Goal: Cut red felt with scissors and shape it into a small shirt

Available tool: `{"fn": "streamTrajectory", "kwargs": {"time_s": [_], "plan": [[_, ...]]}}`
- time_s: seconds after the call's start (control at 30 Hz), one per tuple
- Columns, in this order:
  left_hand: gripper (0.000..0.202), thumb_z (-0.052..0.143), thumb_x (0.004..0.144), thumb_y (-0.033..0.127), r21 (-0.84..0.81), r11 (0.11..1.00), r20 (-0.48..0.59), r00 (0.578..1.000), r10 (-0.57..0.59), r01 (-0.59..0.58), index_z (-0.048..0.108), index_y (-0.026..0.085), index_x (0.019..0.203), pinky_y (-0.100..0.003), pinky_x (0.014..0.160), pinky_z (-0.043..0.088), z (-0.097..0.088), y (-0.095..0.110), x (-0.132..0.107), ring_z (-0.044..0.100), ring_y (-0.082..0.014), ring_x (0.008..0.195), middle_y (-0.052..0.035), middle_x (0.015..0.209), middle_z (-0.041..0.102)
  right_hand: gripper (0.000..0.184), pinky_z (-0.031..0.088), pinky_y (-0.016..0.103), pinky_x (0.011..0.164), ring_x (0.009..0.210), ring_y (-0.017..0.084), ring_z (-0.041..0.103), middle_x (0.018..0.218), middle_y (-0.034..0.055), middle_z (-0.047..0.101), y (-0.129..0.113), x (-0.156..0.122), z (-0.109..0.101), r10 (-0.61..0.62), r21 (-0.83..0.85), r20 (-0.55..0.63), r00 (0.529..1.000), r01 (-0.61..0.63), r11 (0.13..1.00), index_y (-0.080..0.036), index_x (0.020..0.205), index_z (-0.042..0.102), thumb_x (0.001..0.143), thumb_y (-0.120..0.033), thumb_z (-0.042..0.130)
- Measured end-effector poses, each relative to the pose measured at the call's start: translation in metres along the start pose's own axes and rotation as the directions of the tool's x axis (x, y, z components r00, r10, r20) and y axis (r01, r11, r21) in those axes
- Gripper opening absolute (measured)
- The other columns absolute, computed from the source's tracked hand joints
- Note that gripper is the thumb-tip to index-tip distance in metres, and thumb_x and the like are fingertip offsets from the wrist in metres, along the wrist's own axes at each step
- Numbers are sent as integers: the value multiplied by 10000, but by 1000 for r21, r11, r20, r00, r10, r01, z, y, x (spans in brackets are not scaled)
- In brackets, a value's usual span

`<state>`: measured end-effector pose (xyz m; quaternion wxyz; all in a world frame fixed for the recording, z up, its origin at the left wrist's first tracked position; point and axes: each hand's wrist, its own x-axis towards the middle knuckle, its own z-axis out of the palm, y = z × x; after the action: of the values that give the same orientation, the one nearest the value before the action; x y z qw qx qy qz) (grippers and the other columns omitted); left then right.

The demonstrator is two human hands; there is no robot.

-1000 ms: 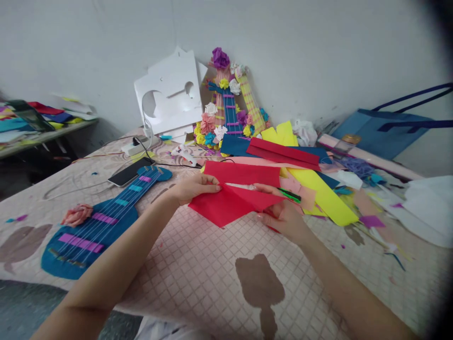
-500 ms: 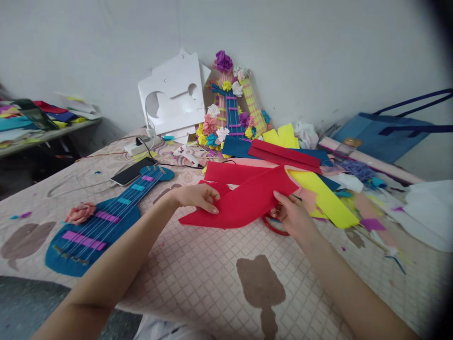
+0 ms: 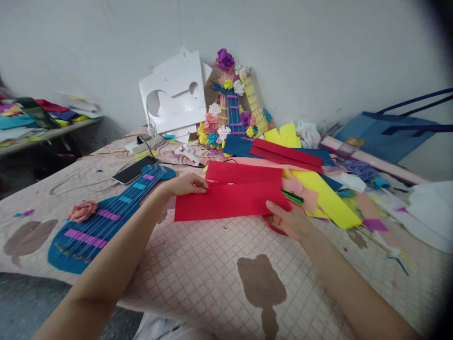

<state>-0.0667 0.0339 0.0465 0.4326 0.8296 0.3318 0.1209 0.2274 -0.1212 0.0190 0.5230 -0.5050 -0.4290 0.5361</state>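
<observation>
A red strip of paper (image 3: 226, 204) stretches nearly level between my hands, just above the table. My left hand (image 3: 189, 184) is closed, its fingertips pinching the strip's upper edge near the left end. At the lower right corner, my right hand (image 3: 288, 219) grips the strip with the thumb on top; its other fingers are mostly hidden. Red loop handles (image 3: 278, 229), apparently of scissors, show partly under this hand. Directly behind the strip lies another red piece (image 3: 244, 172). A dark and green pen-like item (image 3: 293, 196) rests just right of the strip.
On the left lies a blue toy guitar (image 3: 116, 212) with a pink flower, beside a phone (image 3: 135, 171). A white glue gun (image 3: 188, 154) and its cable sit behind. Yellow paper (image 3: 327, 198) and scraps cover the right. Decorated guitars (image 3: 233, 111) lean against the wall.
The red strip was bent and slanted; now it is spread flat and straight. My left hand has moved slightly left and up to its edge, while my right hand has shifted slightly down.
</observation>
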Motion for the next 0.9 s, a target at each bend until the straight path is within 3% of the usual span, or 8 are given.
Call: {"fn": "streamTrajectory", "kwargs": {"time_s": [0.1,0.23,0.4,0.47,0.57,0.7,0.8,0.9], "plan": [[171,705,662,302,-108,993,70,997,-30,38,733,179,779,-212,593,389,-3,6,-4,563,-135,605,-11,684,670,482,538,365,612,832,236,653,1084,80,674,-8,2,-4,-8,67,46,999,5,998,-271,1142,528,802,-614,522],[216,748,638,284,-230,969,162,985,-55,92,730,170,820,-204,533,407,-3,9,-8,582,-137,542,-20,625,664,610,540,410,675,942,284,658,1131,123,668,-16,5,-15,57,12,74,996,-58,998,-231,1202,531,846,-681,324],[269,745,677,316,-263,955,326,944,-46,137,720,196,916,-189,517,426,1,13,-8,607,-137,536,-26,638,688,558,530,359,691,882,255,670,1028,82,698,-13,1,-18,102,-275,212,972,-41,961,-247,1205,561,801,-627,507],[302,765,655,322,-275,950,339,940,-49,149,719,192,924,-200,519,439,3,14,-7,618,-154,539,-31,630,690,492,517,349,755,923,231,652,1063,63,683,-12,-2,-12,71,-410,275,959,50,911,-263,1198,569,782,-522,610],[301,748,677,337,-269,952,349,936,-48,149,711,204,944,-190,516,438,3,11,-6,611,-140,530,-21,631,691,312,488,353,839,986,213,617,1072,50,667,-14,-6,-3,-21,-526,354,935,217,822,-248,1053,637,789,-414,627],[299,723,707,358,-260,953,325,943,-64,154,696,213,966,-175,506,419,-3,-1,-6,596,-117,513,-1,630,689,154,488,340,802,866,192,632,898,27,687,-20,-8,-6,2,-557,457,889,285,780,-228,861,677,823,-333,570],[284,765,663,320,-287,945,230,969,-92,158,706,187,907,-175,550,432,-6,-8,-5,611,-117,570,-9,674,699,147,488,336,780,868,202,633,907,29,690,-17,-3,-15,-66,-522,337,939,245,817,-229,841,681,813,-326,574],[302,798,631,289,-519,849,-19,993,-120,93,695,170,888,-186,649,471,-3,-6,-3,640,-122,698,-27,800,712,166,505,346,733,866,219,638,951,39,693,-8,4,-21,-185,-385,2,983,172,907,-236,876,662,793,-362,592]]}}
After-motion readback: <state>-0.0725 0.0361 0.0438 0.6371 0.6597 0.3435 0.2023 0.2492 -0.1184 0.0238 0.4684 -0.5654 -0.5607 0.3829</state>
